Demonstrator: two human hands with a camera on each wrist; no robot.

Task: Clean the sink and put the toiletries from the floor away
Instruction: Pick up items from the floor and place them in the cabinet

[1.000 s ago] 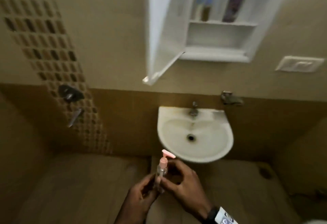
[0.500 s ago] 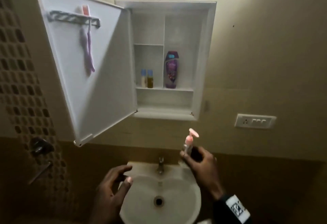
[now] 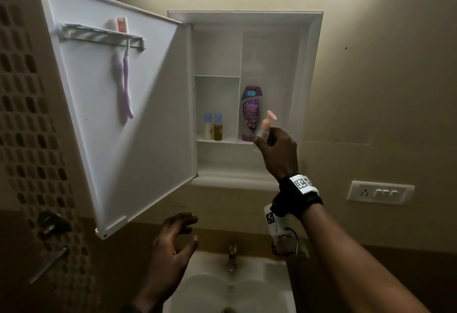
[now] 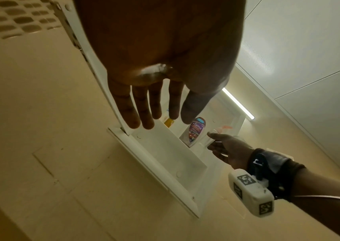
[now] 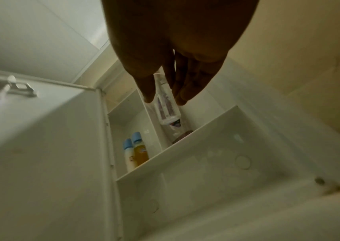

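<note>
My right hand (image 3: 278, 154) pinches the pump bottle (image 3: 264, 128) at the cabinet (image 3: 309, 85) shelf, beside the purple bottle (image 3: 250, 114). Left hand (image 3: 170, 246) hovers over the sink (image 3: 277, 285), fingers spread, empty.

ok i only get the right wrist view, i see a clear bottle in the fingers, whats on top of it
Observer: A pink pump head. The right hand holds the pump bottle at the right compartment of the cabinet.
Operator: and the left hand, carrying anything
Observer: No, the left hand is empty, fingers loosely spread above the sink.
Operator: whats the purple thing behind the bottle
Observer: A purple Fiama bottle standing on the shelf, just left of the pump bottle.
</note>
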